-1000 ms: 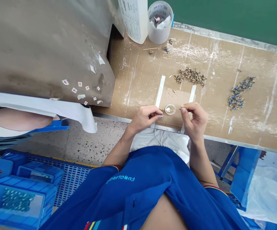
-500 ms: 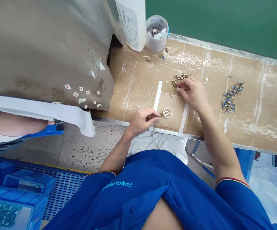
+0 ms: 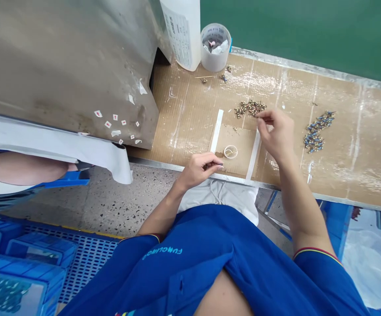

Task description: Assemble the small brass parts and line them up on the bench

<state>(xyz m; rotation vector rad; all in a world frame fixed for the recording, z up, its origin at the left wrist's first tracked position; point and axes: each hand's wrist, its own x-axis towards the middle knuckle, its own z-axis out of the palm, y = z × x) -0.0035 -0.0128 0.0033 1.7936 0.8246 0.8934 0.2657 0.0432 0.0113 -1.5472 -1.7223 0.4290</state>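
My left hand [image 3: 200, 170] is near the bench's front edge, thumb and fingers pinched on something too small to name. Just right of its fingertips is a small round white-rimmed dish [image 3: 230, 152] with thin pale pieces inside. My right hand [image 3: 277, 131] is closed in a pinch at the right side of a pile of small brass-coloured metal parts [image 3: 249, 108]; whatever sits between its fingertips cannot be made out. Farther right lies a second pile of small blue and brass parts [image 3: 318, 131].
A cardboard-covered bench [image 3: 351, 149] carries two white tape strips [image 3: 217, 131]. At the back stand a white bottle [image 3: 185, 39] and a tape-roll cup [image 3: 216, 48] with scraps. A metal housing [image 3: 78, 66] rises at left; another person's arm [image 3: 22, 169] shows beside it.
My right hand has moved right and slightly back off the brass pile, uncovering more of it. My left hand has shifted slightly right and toward me, still pinched.
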